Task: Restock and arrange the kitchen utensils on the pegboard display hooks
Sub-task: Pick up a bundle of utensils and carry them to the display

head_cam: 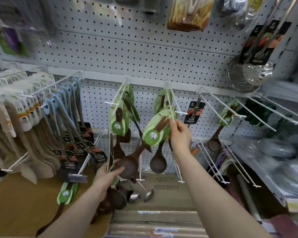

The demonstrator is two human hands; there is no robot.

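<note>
Head view: right hand point(179, 134) pinches ladle card point(157, 133) at hook tip point(177, 112); left hand point(108, 176) grips the bowl point(128, 166). Risk: card hole misses the tip and the ladle drops.

A dark wooden ladle point(129, 164) with a green card label point(155, 131) hangs tilted. The card's top is pinched in the right fingers point(173, 124), just below a white hook point(180, 112), and the round bowl is cupped by the left fingers point(118, 170).
</note>
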